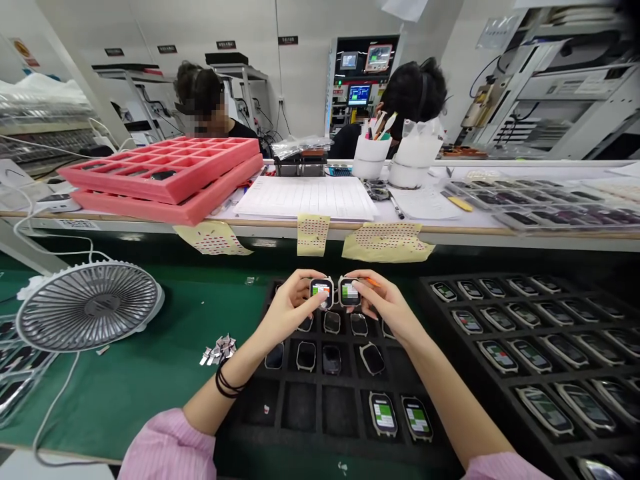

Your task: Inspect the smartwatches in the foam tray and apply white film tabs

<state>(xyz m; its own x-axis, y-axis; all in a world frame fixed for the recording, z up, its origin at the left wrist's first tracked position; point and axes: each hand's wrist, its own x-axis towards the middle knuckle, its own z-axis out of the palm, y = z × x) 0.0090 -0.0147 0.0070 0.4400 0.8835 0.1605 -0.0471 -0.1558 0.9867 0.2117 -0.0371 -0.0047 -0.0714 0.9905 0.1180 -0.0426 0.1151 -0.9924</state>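
Left hand (300, 297) closed round one lit watch (321, 292), right hand (373, 297) pinching a second lit watch (349, 292) just beside it — both above the far part of a black tray (303, 398), white fan (90, 305) on the green worktop (165, 373), left of the left hand

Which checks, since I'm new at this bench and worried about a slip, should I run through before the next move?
1. Left hand gripping its watch: ok.
2. Right hand gripping the second watch: ok.
3. Both held screens lit: ok.
4. Held watches not touching: cannot tell; their edges nearly meet.
5. Black tray free of debris: not ok; a small scrap lies in a slot.
6. Fan away from both hands: ok.
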